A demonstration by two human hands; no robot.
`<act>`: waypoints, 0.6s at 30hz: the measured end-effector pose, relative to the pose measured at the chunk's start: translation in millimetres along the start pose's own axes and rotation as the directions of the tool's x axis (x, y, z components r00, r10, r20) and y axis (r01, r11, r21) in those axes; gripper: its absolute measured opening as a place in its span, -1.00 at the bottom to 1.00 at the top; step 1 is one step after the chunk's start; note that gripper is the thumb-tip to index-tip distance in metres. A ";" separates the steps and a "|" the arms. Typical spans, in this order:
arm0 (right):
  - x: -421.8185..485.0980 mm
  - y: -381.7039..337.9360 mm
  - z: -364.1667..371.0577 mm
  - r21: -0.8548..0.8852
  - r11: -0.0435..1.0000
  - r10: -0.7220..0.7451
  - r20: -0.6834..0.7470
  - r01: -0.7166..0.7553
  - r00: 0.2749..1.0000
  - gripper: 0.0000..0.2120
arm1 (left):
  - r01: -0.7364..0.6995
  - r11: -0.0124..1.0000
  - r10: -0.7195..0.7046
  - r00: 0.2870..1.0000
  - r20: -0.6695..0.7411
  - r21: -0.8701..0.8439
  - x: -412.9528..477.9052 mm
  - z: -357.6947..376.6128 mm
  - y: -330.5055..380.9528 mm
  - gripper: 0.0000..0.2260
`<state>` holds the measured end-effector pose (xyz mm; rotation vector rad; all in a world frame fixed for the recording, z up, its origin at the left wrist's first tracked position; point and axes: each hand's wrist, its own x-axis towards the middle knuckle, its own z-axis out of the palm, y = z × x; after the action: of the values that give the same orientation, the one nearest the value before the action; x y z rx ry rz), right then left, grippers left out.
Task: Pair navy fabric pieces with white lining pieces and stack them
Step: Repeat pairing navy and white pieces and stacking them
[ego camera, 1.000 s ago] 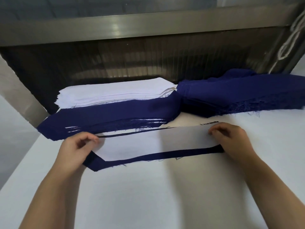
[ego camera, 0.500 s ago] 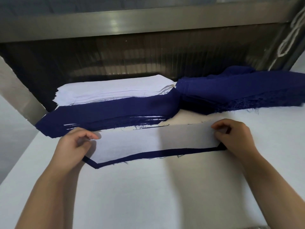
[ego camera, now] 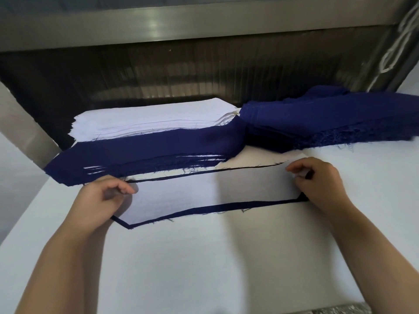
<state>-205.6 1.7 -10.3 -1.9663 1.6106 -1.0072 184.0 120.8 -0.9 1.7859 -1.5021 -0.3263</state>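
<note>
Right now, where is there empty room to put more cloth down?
The bare table nearer you than the held pair is free. So is the patch right of the right hand. The back is crowded: white stack, navy strip pile, navy heap.

We noted a white work table [ego camera: 204,268] filling the lower view. At 12 o'clock a brushed metal beam [ego camera: 181,26] showed glare above a dark ribbed panel [ego camera: 181,75]. A metal upright [ego camera: 22,132] stood at 9 o'clock, a white cord [ego camera: 394,53] at 2 o'clock.
</note>
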 end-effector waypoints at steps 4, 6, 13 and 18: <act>0.2 -0.1 0.3 -0.007 1.000 -0.011 0.007 0.011 1.000 -0.66 | 0.013 1.000 -0.013 1.000 -0.008 0.024 -0.2 0.5 0.7 -0.57; 0.0 0.1 -0.2 -0.007 1.000 -0.013 0.010 0.013 1.000 -0.66 | 0.015 1.000 -0.015 1.000 -0.004 0.026 -0.3 0.9 -0.6 -0.56; -0.3 0.7 1.0 -0.013 1.000 -0.015 0.018 0.016 1.000 -0.65 | 0.053 0.998 -0.054 0.998 0.016 0.044 0.9 1.0 -9.4 -0.61; -0.1 -0.2 1.7 -0.003 0.999 -0.041 0.010 0.041 0.999 -0.63 | 0.067 0.997 -0.068 0.997 0.031 0.050 0.2 0.7 -4.9 -0.61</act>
<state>-204.3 1.6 -11.3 -2.0103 1.5734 -1.0092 187.3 120.3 -4.7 1.8813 -1.4861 -0.3568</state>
